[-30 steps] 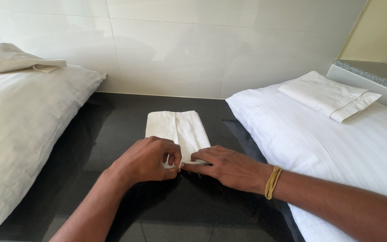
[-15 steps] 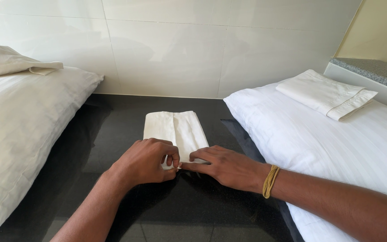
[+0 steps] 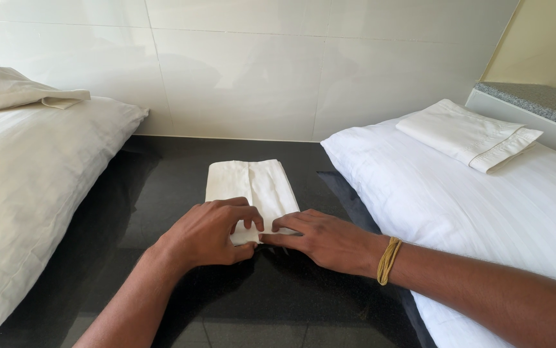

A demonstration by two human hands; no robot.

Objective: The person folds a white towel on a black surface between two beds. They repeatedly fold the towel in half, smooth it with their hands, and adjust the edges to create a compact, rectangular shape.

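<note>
Matt white cloth napkin (image 3: 250, 190) on glossy black stone counter (image 3: 162, 174)

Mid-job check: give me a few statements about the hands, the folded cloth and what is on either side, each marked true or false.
1. Both hands press the near end of the folded white cloth. True.
2. The cloth lies on a white pillow. False: it lies on the dark counter.
3. The right hand has a yellowish band at its wrist. True.
4. The left hand is raised clear of the cloth. False: it rests on it.
5. A folded white cloth on the right pillow is visible. True.
</note>
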